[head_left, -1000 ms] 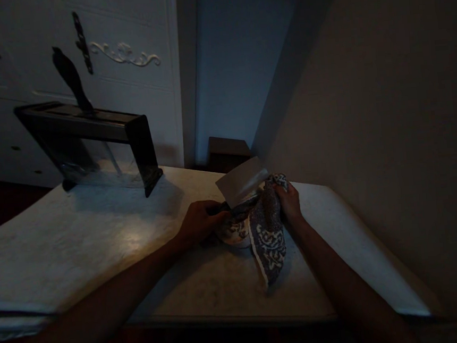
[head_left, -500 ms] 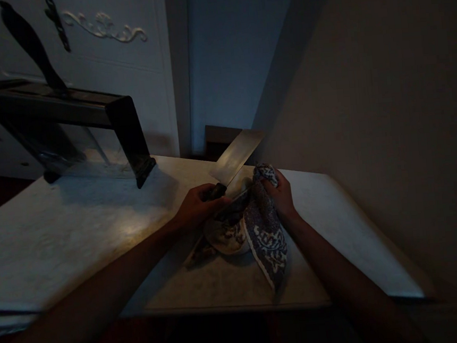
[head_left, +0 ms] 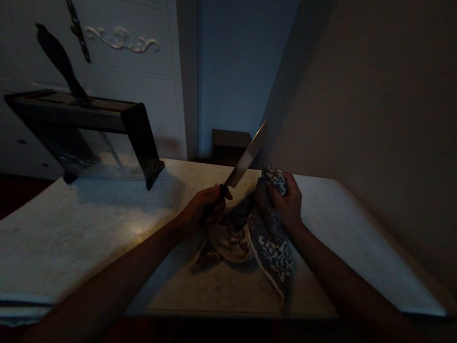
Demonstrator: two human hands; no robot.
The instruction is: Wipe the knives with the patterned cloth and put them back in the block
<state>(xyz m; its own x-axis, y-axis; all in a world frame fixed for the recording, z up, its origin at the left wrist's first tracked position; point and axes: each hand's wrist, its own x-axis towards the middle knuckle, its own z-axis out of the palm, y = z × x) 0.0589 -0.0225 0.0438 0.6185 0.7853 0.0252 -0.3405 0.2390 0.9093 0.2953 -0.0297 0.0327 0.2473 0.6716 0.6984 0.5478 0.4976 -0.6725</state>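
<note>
My left hand [head_left: 205,206] is closed around the dark handle of a broad-bladed cleaver [head_left: 248,156], whose blade points up and away to the right, tilted nearly edge-on to me. In my right hand [head_left: 291,202] is a bunched part of a dark patterned cloth [head_left: 272,237] with pale swirls. The cloth's lower corner hangs down to the table, and another part of it spreads out to the left below my left hand. Blade and cloth are apart. My right fingertips are partly hidden by the fabric.
On the white marbled table [head_left: 108,219], a dark knife block [head_left: 138,142] with clear sides stands at the back left, a black-handled knife [head_left: 60,58] sticking up from it. Behind it are white cabinet doors [head_left: 136,83]. A wall [head_left: 389,141] borders the table's right side.
The cleaver has turned from showing its broad face to nearly edge-on. My right hand with the cloth has moved slightly right, away from the blade. The whole view has shifted a little.
</note>
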